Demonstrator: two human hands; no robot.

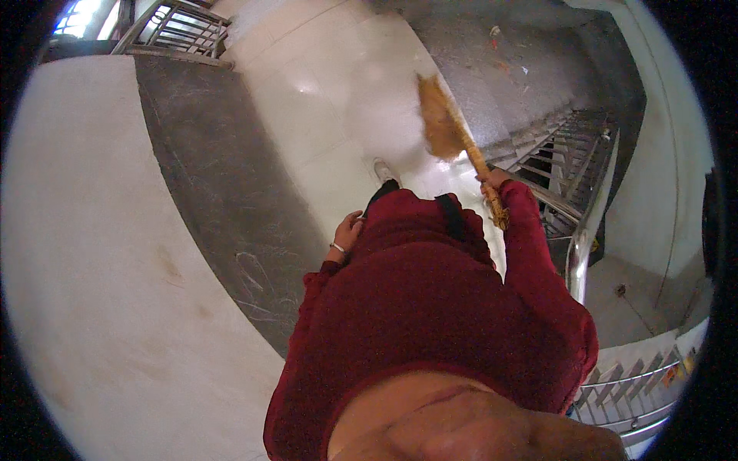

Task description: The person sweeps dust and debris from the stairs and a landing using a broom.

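With the broom gripped by its handle in the right hand and its bristles near the right edge of the pale floor, short, light strokes should be made along that edge, while the grip of the left hand cannot be told.

A: What's the floor like?

B: Pale and glossy, laid in tiles with faint joints, with bright patches of light reflected in it

A: And what rests on it?

B: A light-coloured shoe, worn on a foot, its toe pointing away up the pale strip

A: What about that dull grey surface along the right edge of the tiles?

B: It carries a reddish scrap and a whitish scrap, well apart, both too small to identify; I can't tell whether it's level with the tiles
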